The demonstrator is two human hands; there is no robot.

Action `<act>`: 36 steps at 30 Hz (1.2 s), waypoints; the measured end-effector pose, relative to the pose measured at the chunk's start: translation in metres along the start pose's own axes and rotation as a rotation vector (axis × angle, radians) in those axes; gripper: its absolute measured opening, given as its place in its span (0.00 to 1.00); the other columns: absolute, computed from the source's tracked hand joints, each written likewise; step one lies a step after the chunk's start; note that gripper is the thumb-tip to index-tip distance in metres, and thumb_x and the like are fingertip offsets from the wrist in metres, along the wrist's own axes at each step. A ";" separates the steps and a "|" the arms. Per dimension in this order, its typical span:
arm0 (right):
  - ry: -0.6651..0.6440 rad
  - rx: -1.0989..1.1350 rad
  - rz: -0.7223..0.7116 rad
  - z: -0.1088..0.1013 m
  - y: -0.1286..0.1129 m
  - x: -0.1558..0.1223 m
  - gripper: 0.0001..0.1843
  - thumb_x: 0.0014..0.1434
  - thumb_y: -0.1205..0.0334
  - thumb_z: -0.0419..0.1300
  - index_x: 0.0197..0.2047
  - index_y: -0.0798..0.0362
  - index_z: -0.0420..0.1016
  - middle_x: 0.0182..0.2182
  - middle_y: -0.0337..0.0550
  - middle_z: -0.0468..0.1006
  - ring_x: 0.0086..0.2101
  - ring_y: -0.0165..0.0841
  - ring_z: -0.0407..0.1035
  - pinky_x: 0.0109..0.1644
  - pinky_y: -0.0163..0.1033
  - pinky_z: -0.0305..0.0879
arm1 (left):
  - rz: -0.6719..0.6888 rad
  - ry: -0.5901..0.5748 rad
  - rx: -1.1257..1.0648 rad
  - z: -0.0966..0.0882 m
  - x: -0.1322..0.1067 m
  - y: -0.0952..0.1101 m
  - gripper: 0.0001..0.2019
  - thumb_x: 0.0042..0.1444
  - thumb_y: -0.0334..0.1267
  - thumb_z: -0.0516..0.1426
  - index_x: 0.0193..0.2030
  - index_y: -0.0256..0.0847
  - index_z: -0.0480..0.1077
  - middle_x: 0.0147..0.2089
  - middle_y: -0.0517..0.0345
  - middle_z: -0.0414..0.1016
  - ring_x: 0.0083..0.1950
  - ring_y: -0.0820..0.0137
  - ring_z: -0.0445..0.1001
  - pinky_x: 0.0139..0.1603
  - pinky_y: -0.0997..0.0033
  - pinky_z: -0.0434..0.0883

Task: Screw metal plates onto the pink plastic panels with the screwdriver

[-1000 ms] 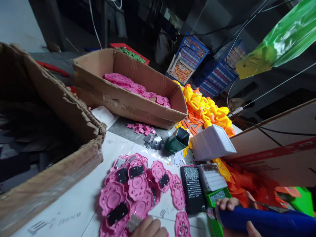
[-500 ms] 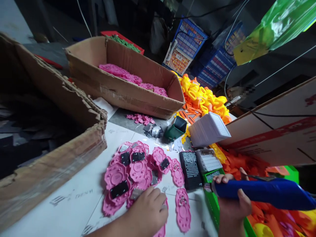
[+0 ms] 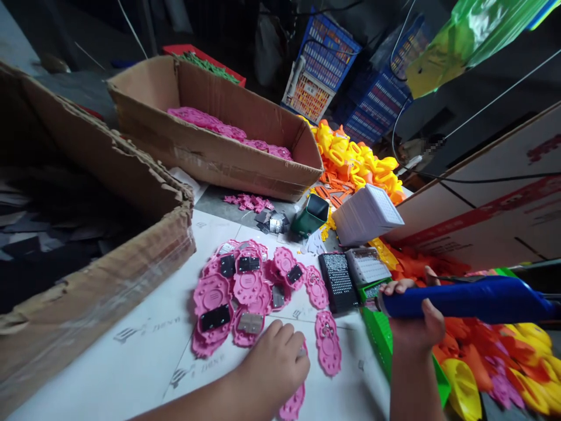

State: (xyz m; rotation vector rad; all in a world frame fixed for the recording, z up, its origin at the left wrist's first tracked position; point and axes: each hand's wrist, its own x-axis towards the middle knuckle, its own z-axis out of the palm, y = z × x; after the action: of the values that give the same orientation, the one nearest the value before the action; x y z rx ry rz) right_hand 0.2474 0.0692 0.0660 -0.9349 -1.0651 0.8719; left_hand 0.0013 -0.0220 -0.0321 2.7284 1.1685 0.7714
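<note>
My left hand (image 3: 280, 362) is closed, its fingers curled over a pink plastic toy panel (image 3: 294, 403) lying on the white sheet; the hand hides most of the panel. A small shiny bit shows at the fingertips, too covered to make out. Wrapped in my right hand (image 3: 414, 318) is a blue electric screwdriver (image 3: 473, 301), held level with its tip towards the left. Another pink panel (image 3: 328, 344) with small metal parts lies between the hands. Beyond my left hand is a heap of pink panels (image 3: 214, 292), several bearing black or silver plates.
A black perforated tray (image 3: 339, 286) and a white tray (image 3: 368, 269) hold small metal parts. Behind stand a dark green cup (image 3: 310, 216) and a stack of white trays (image 3: 368, 216). Cardboard boxes (image 3: 210, 158) border the left and back; orange and yellow parts (image 3: 468, 351) lie right.
The view has shifted slightly, so the heap sits a little further right and higher. Left hand stays on its panel, uncovering a silver plate beside it; the screwdriver remains in the right hand.
</note>
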 end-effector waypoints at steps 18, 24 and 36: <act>0.033 -0.018 0.019 0.008 0.008 0.012 0.33 0.48 0.54 0.59 0.60 0.42 0.65 0.26 0.37 0.70 0.28 0.32 0.68 0.36 0.42 0.71 | -0.040 -0.254 -0.279 -0.015 0.005 -0.015 0.08 0.52 0.34 0.60 0.38 0.38 0.68 0.44 0.49 0.72 0.42 0.60 0.67 0.45 0.55 0.65; 0.038 -0.019 -0.010 0.011 0.005 0.017 0.29 0.49 0.54 0.58 0.56 0.45 0.67 0.25 0.38 0.70 0.27 0.33 0.69 0.35 0.42 0.71 | -0.079 -0.242 -0.275 -0.018 0.007 -0.021 0.06 0.52 0.29 0.58 0.38 0.38 0.69 0.41 0.49 0.72 0.42 0.60 0.66 0.43 0.58 0.64; 0.200 -0.041 -0.099 0.027 0.008 0.018 0.30 0.44 0.52 0.59 0.53 0.48 0.66 0.22 0.34 0.71 0.22 0.33 0.67 0.29 0.41 0.69 | -0.001 -0.132 -0.268 -0.028 0.006 -0.025 0.08 0.55 0.24 0.56 0.40 0.39 0.71 0.43 0.52 0.74 0.42 0.62 0.66 0.43 0.61 0.62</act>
State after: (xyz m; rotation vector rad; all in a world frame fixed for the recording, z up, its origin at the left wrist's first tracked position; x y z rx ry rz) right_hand 0.2248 0.0943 0.0697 -0.9734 -0.9506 0.6620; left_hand -0.0248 -0.0031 -0.0120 2.5146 0.9632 0.6805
